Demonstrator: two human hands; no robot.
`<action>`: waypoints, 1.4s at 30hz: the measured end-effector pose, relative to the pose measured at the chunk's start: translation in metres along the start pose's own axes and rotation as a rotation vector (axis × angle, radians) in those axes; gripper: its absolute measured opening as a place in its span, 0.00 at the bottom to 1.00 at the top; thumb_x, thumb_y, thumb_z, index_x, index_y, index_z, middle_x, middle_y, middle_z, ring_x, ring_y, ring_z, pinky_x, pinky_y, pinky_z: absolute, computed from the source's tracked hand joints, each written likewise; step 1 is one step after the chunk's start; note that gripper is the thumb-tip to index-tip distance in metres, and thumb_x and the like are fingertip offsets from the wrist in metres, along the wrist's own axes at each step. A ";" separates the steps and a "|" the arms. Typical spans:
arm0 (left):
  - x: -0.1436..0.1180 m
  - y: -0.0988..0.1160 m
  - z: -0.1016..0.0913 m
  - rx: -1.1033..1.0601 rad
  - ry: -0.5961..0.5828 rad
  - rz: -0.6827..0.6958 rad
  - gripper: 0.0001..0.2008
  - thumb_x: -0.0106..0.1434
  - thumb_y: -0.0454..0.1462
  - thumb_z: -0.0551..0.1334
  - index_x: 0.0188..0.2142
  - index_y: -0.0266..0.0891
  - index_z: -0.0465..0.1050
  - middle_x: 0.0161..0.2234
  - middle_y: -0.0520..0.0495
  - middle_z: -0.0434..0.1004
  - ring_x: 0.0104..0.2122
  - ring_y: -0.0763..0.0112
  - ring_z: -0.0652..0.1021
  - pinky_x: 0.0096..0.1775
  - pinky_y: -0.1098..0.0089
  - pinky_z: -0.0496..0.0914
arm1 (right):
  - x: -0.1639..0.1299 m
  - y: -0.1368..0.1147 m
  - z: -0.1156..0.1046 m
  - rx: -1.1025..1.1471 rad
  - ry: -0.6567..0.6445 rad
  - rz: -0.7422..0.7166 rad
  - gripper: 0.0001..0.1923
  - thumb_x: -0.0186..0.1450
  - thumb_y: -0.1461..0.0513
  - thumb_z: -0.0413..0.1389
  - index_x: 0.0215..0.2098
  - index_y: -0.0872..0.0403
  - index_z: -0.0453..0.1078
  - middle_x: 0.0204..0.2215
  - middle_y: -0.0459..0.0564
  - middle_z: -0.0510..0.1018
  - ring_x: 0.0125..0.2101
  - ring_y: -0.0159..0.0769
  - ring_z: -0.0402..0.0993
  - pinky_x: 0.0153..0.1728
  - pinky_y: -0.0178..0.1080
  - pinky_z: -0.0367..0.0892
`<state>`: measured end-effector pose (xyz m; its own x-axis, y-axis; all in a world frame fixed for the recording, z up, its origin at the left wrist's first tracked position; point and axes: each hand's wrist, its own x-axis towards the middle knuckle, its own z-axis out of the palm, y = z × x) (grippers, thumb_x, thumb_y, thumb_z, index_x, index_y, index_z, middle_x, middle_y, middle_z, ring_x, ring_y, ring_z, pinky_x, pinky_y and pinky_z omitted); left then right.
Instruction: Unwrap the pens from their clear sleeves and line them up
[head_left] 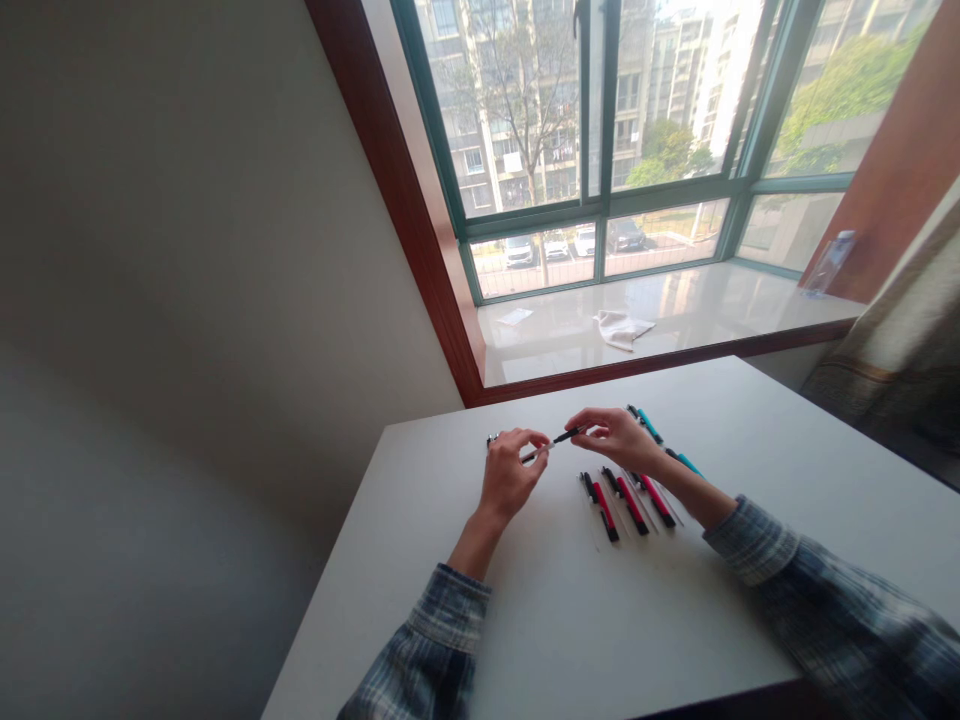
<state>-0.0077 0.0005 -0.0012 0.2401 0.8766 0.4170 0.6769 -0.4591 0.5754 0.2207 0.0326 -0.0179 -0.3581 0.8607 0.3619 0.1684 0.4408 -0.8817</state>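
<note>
Over the table [600, 620], pen [564, 437] aslant, black end rightward, pinched by left hand [511, 472] and right hand [618, 438].

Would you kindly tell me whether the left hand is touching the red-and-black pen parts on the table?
Apart: the head view plainly shows a strip of bare white tabletop between the left hand and the red-and-black pen parts.

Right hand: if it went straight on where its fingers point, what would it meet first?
The right hand would probably meet the left hand first, though depth is unclear.
</note>
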 end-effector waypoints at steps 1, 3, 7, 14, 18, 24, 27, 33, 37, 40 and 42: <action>0.000 0.000 0.000 0.012 0.001 0.009 0.06 0.64 0.34 0.64 0.37 0.46 0.80 0.37 0.51 0.83 0.41 0.61 0.78 0.50 0.59 0.68 | 0.000 0.000 0.000 -0.002 -0.001 -0.002 0.14 0.64 0.53 0.63 0.43 0.53 0.79 0.38 0.51 0.83 0.37 0.40 0.79 0.36 0.41 0.76; 0.000 0.001 0.000 0.018 0.007 0.020 0.06 0.64 0.34 0.64 0.37 0.46 0.79 0.37 0.52 0.83 0.41 0.62 0.78 0.50 0.59 0.68 | 0.000 0.001 0.000 -0.012 -0.005 -0.006 0.14 0.64 0.53 0.62 0.43 0.53 0.80 0.38 0.52 0.83 0.37 0.40 0.79 0.36 0.41 0.76; 0.000 0.000 0.000 -0.002 0.019 0.022 0.06 0.65 0.34 0.64 0.38 0.46 0.79 0.39 0.52 0.83 0.42 0.62 0.79 0.49 0.60 0.69 | 0.000 0.001 -0.001 -0.021 -0.011 -0.007 0.14 0.65 0.53 0.63 0.43 0.52 0.80 0.38 0.51 0.84 0.37 0.39 0.79 0.36 0.41 0.76; -0.001 0.000 0.001 0.014 0.002 0.022 0.05 0.65 0.35 0.64 0.38 0.46 0.79 0.39 0.52 0.83 0.42 0.61 0.78 0.50 0.57 0.67 | -0.001 -0.005 -0.003 -0.024 -0.011 -0.011 0.14 0.65 0.53 0.63 0.43 0.52 0.80 0.39 0.51 0.84 0.38 0.40 0.79 0.37 0.40 0.76; -0.001 -0.002 0.001 0.008 0.014 0.011 0.05 0.65 0.35 0.65 0.38 0.47 0.79 0.38 0.53 0.83 0.41 0.62 0.78 0.49 0.58 0.68 | 0.000 -0.007 -0.004 -0.044 -0.009 -0.005 0.15 0.65 0.51 0.63 0.42 0.52 0.81 0.38 0.51 0.84 0.38 0.41 0.80 0.37 0.40 0.77; 0.000 -0.003 -0.001 -0.010 0.027 0.005 0.05 0.64 0.34 0.65 0.38 0.47 0.79 0.37 0.53 0.82 0.41 0.63 0.78 0.48 0.59 0.69 | 0.000 -0.006 -0.006 -0.081 0.056 -0.008 0.16 0.64 0.49 0.63 0.41 0.51 0.81 0.37 0.50 0.85 0.36 0.41 0.80 0.37 0.41 0.77; 0.000 0.000 -0.001 0.003 0.022 0.027 0.05 0.65 0.35 0.64 0.37 0.47 0.79 0.37 0.52 0.83 0.41 0.62 0.78 0.49 0.58 0.68 | -0.001 -0.006 -0.005 -0.048 0.001 -0.014 0.15 0.65 0.50 0.62 0.43 0.51 0.81 0.39 0.50 0.85 0.38 0.41 0.81 0.37 0.40 0.77; -0.001 0.001 0.000 0.005 0.019 0.035 0.05 0.64 0.35 0.65 0.38 0.47 0.79 0.36 0.52 0.82 0.41 0.62 0.78 0.49 0.59 0.68 | -0.002 -0.008 -0.004 -0.033 0.005 -0.004 0.15 0.64 0.51 0.63 0.43 0.51 0.81 0.40 0.50 0.85 0.40 0.41 0.80 0.38 0.40 0.76; -0.001 0.001 0.000 0.009 0.008 0.039 0.04 0.65 0.36 0.64 0.38 0.47 0.79 0.36 0.52 0.82 0.41 0.62 0.78 0.49 0.58 0.68 | -0.002 -0.009 -0.003 -0.043 -0.021 0.011 0.16 0.65 0.50 0.63 0.43 0.52 0.81 0.39 0.51 0.85 0.38 0.41 0.81 0.37 0.39 0.75; -0.001 0.002 0.001 0.004 -0.007 0.051 0.04 0.65 0.35 0.64 0.37 0.46 0.79 0.36 0.51 0.82 0.41 0.62 0.78 0.49 0.59 0.68 | -0.002 -0.009 -0.003 -0.116 -0.013 0.002 0.16 0.65 0.49 0.62 0.41 0.52 0.81 0.36 0.50 0.85 0.35 0.39 0.80 0.36 0.38 0.74; -0.001 0.004 0.001 0.006 -0.016 0.059 0.04 0.65 0.35 0.64 0.37 0.46 0.79 0.36 0.51 0.82 0.41 0.61 0.78 0.49 0.59 0.68 | -0.003 -0.009 -0.004 -0.213 0.001 0.001 0.18 0.67 0.47 0.60 0.36 0.52 0.81 0.32 0.49 0.85 0.30 0.37 0.79 0.33 0.37 0.71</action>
<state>-0.0050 -0.0022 -0.0004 0.2910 0.8501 0.4389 0.6650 -0.5095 0.5460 0.2236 0.0270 -0.0097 -0.3568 0.8614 0.3615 0.3594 0.4837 -0.7980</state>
